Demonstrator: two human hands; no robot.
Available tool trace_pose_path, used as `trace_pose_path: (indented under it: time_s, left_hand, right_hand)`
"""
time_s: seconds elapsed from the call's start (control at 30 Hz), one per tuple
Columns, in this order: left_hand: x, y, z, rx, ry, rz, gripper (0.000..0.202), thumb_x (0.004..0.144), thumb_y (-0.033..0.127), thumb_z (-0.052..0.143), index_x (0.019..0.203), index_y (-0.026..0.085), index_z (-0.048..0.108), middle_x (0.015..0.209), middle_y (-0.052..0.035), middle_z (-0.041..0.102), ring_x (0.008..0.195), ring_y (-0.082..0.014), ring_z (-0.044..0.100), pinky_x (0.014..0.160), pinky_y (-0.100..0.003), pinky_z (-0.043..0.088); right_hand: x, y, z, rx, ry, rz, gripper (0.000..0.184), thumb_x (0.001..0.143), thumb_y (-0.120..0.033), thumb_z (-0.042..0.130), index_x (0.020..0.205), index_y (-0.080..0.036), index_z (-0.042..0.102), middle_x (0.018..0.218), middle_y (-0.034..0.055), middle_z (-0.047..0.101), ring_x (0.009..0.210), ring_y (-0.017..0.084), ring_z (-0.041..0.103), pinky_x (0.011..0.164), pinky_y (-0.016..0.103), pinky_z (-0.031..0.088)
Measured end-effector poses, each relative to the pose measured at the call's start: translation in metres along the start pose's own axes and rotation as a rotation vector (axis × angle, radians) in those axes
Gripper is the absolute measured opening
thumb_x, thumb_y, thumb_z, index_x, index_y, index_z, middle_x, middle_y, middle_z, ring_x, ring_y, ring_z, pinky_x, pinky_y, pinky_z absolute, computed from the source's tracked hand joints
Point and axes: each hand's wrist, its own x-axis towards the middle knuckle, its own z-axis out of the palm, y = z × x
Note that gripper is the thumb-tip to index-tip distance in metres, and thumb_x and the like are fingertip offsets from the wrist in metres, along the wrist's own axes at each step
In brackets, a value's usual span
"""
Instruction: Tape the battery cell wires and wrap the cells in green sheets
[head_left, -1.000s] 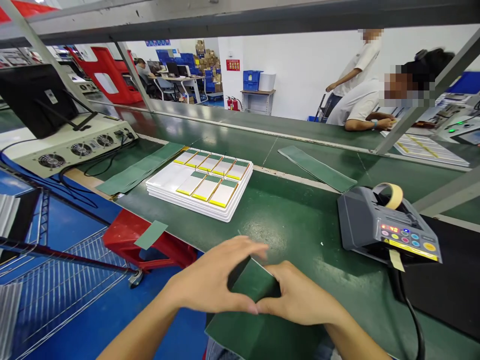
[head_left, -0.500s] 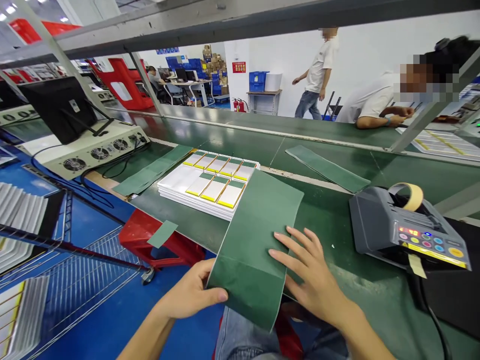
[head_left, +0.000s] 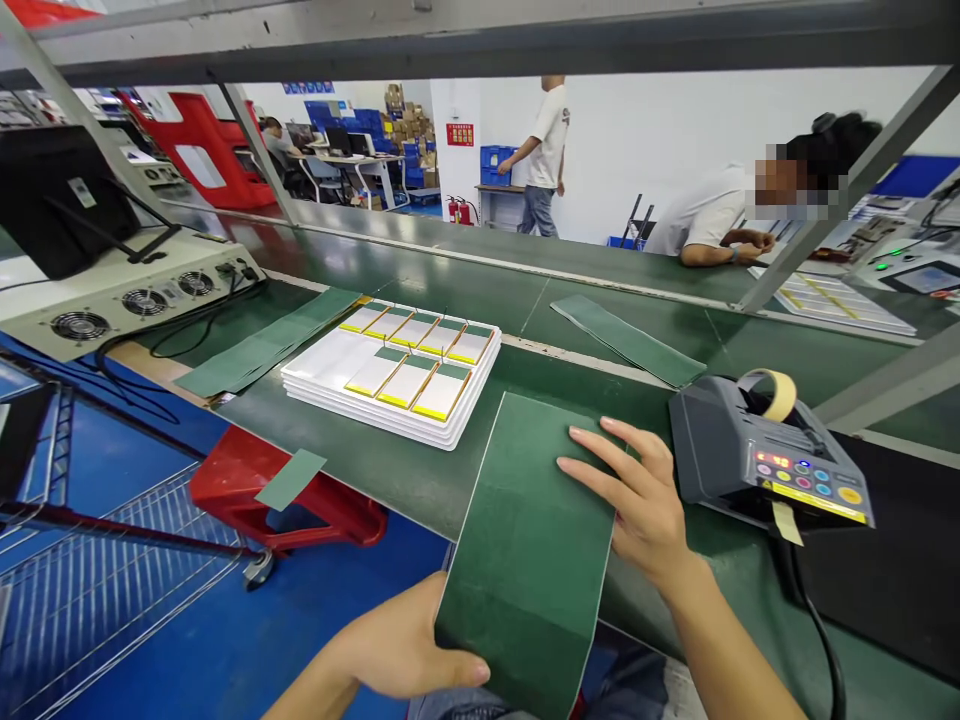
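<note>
A long dark-green sheet (head_left: 536, 540), flexible and lightly creased, slants over the bench's near edge. My left hand (head_left: 409, 640) grips its lower left edge, thumb on top and the other fingers hidden beneath. On the upper right edge lies my right hand (head_left: 637, 490), fingertips spread over the surface and thumb hidden; it steadies the sheet. Beyond the sheet sits a stack of white trays (head_left: 315, 372). The top tray carries two rows of flat battery cells (head_left: 409, 385) with yellow ends, green strips and short wires.
A grey tape dispenser (head_left: 772, 460) with a tape roll stands at right. More green sheets lie at left (head_left: 270, 340) and behind (head_left: 626, 340). A red stool (head_left: 292, 490) bears a small green piece. A metal beam crosses overhead. One person leans over the far bench; another walks behind.
The green sheet and both hands have moved down and slightly right in view, with the sheet's top now apart from the trays. My view has shifted, and the walking person has moved left.
</note>
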Motion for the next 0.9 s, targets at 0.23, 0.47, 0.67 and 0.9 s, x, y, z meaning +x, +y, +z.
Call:
trace_pose_path:
  time_s: [0.23,0.47,0.67,0.9]
  left_hand:
    - [0.019,0.011,0.007,-0.334,0.193,0.021,0.061,0.073,0.029,0.074,0.127,0.02,0.049,0.12,-0.0115,0.06,0.111,-0.0301,0.056,0.092,-0.044,0.046]
    - [0.029,0.01,0.016,-0.293,0.297,0.047,0.048,0.072,0.022,0.073,0.118,0.02,0.058,0.107,-0.0078,0.068,0.098,-0.025,0.062,0.087,-0.039,0.05]
    - [0.022,0.01,0.016,0.068,0.634,-0.031,0.019,0.073,0.029,0.072,0.086,0.015,0.071,0.085,-0.0051,0.073,0.079,-0.0219,0.066,0.069,-0.027,0.054]
    - [0.02,0.003,0.029,0.34,0.92,-0.044,0.021,0.074,0.037,0.068,0.074,0.016,0.069,0.069,-0.002,0.069,0.065,-0.019,0.063,0.055,-0.024,0.051]
  right_hand:
    - [-0.002,-0.004,0.0,0.034,-0.045,-0.109,0.033,0.096,-0.012,0.036,0.107,-0.022,0.065,0.111,0.0045,0.066,0.114,0.024,0.05,0.09,0.044,0.039]
    - [-0.02,-0.009,0.006,0.281,-0.127,0.02,0.025,0.094,-0.016,0.042,0.106,-0.02,0.063,0.092,0.0039,0.071,0.088,0.02,0.061,0.084,0.041,0.041]
    - [-0.045,-0.047,0.025,0.734,-0.203,0.446,0.021,0.088,-0.017,0.047,0.078,-0.02,0.065,0.063,0.0013,0.06,0.06,0.016,0.056,0.062,0.032,0.048]
    - [-0.046,-0.053,0.013,1.25,-0.326,0.818,0.044,0.089,-0.053,0.042,0.111,-0.02,0.061,0.104,0.0106,0.062,0.093,0.024,0.061,0.08,0.035,0.052]
